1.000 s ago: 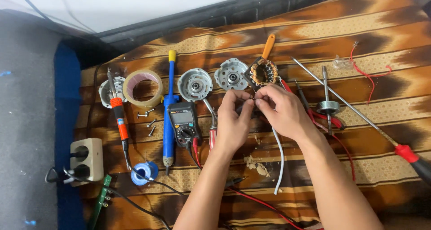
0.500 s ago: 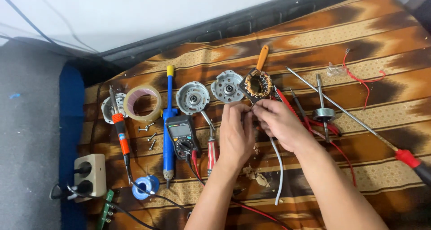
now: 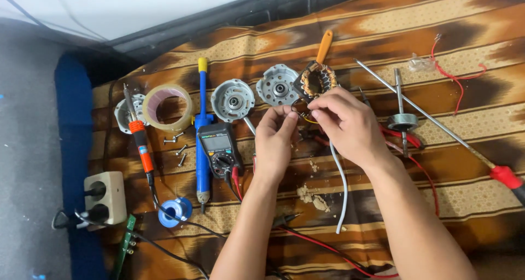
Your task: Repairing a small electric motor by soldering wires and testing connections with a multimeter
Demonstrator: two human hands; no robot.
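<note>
Wires (image 3: 302, 115) thin, limp, fragile; pinched by left hand (image 3: 275, 143) and right hand (image 3: 344, 128) fingertips beside heavy motor coil (image 3: 314, 82); best gripped near ends

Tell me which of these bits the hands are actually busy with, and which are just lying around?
In use: left hand and right hand pinch thin wires at the copper-wound stator.

Lying about: multimeter, soldering iron, tape roll, blue desoldering pump, two round metal end caps, rotor shaft, long screwdriver, screws.

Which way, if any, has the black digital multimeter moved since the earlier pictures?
No: the black digital multimeter still lies against the blue desoldering pump; only the camera shifted.
</note>
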